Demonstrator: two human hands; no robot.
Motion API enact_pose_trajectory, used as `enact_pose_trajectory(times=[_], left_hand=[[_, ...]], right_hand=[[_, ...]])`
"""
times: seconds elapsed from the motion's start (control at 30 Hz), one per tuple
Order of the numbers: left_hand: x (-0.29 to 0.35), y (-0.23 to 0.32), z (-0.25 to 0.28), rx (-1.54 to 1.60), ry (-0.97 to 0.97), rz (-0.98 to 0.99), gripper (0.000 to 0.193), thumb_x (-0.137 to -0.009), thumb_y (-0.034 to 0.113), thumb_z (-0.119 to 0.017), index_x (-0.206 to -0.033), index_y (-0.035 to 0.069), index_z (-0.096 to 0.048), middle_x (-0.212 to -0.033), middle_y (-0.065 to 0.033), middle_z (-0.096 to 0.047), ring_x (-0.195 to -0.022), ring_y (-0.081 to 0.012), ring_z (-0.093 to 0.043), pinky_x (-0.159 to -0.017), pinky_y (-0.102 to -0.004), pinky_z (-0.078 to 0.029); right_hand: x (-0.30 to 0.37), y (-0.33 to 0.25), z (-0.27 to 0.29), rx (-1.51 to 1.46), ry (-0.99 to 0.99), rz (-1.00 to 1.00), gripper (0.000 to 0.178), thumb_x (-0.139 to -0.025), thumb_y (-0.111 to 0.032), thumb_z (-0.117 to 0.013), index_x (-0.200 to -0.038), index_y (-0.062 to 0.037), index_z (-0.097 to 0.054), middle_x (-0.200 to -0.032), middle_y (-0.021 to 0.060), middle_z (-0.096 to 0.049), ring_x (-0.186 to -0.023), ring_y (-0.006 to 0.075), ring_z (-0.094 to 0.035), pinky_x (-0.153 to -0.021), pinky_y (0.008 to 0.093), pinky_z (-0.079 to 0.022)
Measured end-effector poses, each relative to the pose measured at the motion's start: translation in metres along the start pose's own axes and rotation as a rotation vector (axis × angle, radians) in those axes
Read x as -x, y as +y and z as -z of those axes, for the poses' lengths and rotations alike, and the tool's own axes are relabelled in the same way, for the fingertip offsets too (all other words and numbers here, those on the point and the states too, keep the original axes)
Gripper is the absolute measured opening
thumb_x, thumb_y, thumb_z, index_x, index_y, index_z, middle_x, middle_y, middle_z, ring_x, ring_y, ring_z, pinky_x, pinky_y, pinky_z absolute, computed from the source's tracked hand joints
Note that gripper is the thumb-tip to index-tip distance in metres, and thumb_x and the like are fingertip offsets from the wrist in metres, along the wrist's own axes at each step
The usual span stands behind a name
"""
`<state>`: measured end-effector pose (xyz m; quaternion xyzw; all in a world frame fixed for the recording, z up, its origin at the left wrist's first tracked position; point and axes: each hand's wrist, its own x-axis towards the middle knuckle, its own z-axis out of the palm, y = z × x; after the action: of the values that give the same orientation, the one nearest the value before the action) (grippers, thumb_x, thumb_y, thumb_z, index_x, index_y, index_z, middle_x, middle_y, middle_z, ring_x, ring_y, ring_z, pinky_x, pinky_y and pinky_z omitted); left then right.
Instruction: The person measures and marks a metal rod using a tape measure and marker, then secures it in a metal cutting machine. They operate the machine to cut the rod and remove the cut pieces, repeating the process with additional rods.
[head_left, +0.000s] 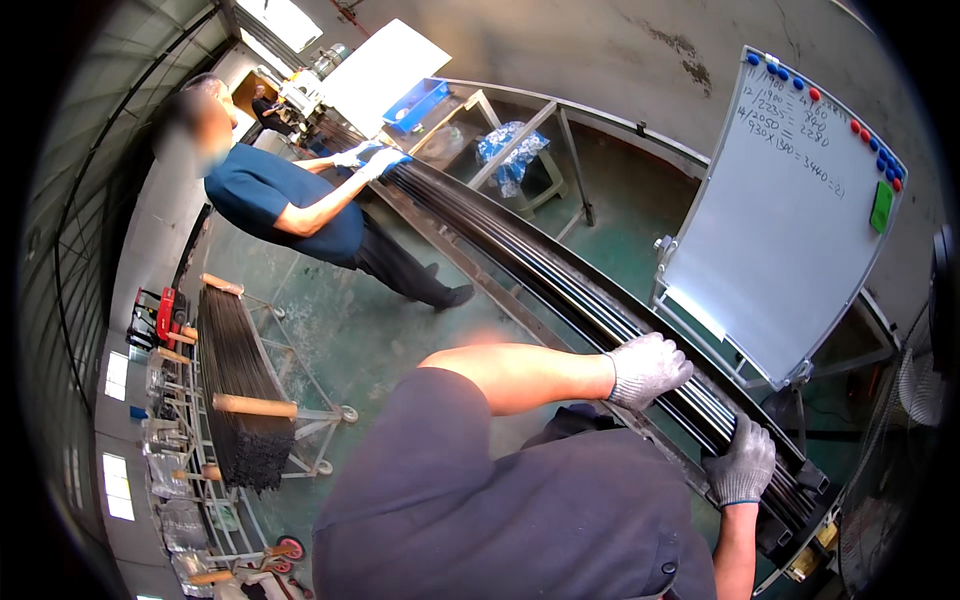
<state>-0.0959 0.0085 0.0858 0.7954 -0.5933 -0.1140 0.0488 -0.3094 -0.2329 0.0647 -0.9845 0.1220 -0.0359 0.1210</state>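
Observation:
A bundle of long, thin metal bars (pixel 708 408), dark with shiny strips, lies lengthwise in a dark trough-like bench (pixel 600 270) that runs from the far left to the near right. My left hand (pixel 650 370), in a grey knit glove, is closed over the bars, its fingers curled around them. Nearer their right end, my right hand (pixel 742 462) in a similar glove also grips the bundle. The undersides of both hands are hidden. Farther up the bench, a co-worker (pixel 290 205) in a dark blue shirt has both gloved hands at the bars' far part.
A whiteboard (pixel 780 220) with magnets stands beyond the bench on the right. Behind the bench are a blue crate (pixel 417 105) and a blue-and-white plastic bag (pixel 512 155). Left, a wheeled rack (pixel 320 415) carries many dark rods (pixel 235 370). Another person (pixel 268 110) is far back.

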Motion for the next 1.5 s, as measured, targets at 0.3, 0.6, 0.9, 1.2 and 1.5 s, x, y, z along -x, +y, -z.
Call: enact_pose_trajectory(times=[0.3, 0.6, 0.9, 1.2, 1.5], left_hand=[[0.043, -0.055, 0.012, 0.010, -0.070, 0.093, 0.058, -0.073, 0.024, -0.090, -0.125, 0.003, -0.073, -0.113, -0.0183, -0.077, -0.112, -0.0400, -0.076, -0.098, -0.0526, -0.059], [0.022, -0.045, 0.043, 0.128, -0.125, 0.113, 0.060, -0.072, 0.038, -0.104, -0.111, 0.004, -0.073, -0.102, -0.0224, -0.079, -0.099, -0.0459, -0.079, -0.087, -0.0550, -0.065], [0.019, -0.042, 0.008, -0.090, -0.048, 0.019, 0.066, -0.073, 0.021, -0.091, -0.133, 0.007, -0.069, -0.111, -0.0194, -0.075, -0.108, -0.0430, -0.075, -0.094, -0.0552, -0.061], [0.009, -0.041, 0.018, -0.071, -0.173, 0.075, 0.069, -0.070, 0.026, -0.095, -0.132, 0.008, -0.070, -0.118, -0.0199, -0.080, -0.112, -0.0426, -0.078, -0.100, -0.0524, -0.063], [-0.017, -0.027, 0.039, 0.100, -0.435, 0.204, 0.068, -0.061, 0.017, -0.103, -0.121, 0.003, -0.074, -0.103, -0.0177, -0.083, -0.099, -0.0353, -0.082, -0.094, -0.0459, -0.065]], right_hand=[[-0.002, -0.006, -0.003, 0.001, 0.021, 0.044, 0.081, -0.060, -0.023, -0.099, -0.135, -0.0108, -0.068, -0.115, 0.0163, -0.073, -0.111, 0.0410, -0.071, -0.100, 0.0527, -0.058], [-0.014, -0.017, 0.024, -0.108, 0.081, 0.059, 0.073, -0.072, -0.007, -0.089, -0.143, -0.0155, -0.075, -0.117, 0.0146, -0.078, -0.108, 0.0395, -0.073, -0.095, 0.0515, -0.059], [0.007, 0.004, 0.014, -0.005, -0.034, -0.061, 0.054, -0.069, -0.026, -0.093, -0.120, -0.0119, -0.080, -0.109, 0.0118, -0.081, -0.113, 0.0344, -0.079, -0.098, 0.0510, -0.063], [-0.002, 0.007, 0.032, -0.053, -0.222, -0.056, 0.049, -0.072, -0.035, -0.095, -0.113, -0.0131, -0.083, -0.107, 0.0122, -0.085, -0.105, 0.0348, -0.083, -0.093, 0.0502, -0.067], [-0.014, 0.031, 0.035, -0.178, -0.299, 0.071, 0.062, -0.062, -0.056, -0.106, -0.104, -0.0123, -0.092, -0.099, 0.0115, -0.087, -0.103, 0.0358, -0.084, -0.089, 0.0512, -0.066]])
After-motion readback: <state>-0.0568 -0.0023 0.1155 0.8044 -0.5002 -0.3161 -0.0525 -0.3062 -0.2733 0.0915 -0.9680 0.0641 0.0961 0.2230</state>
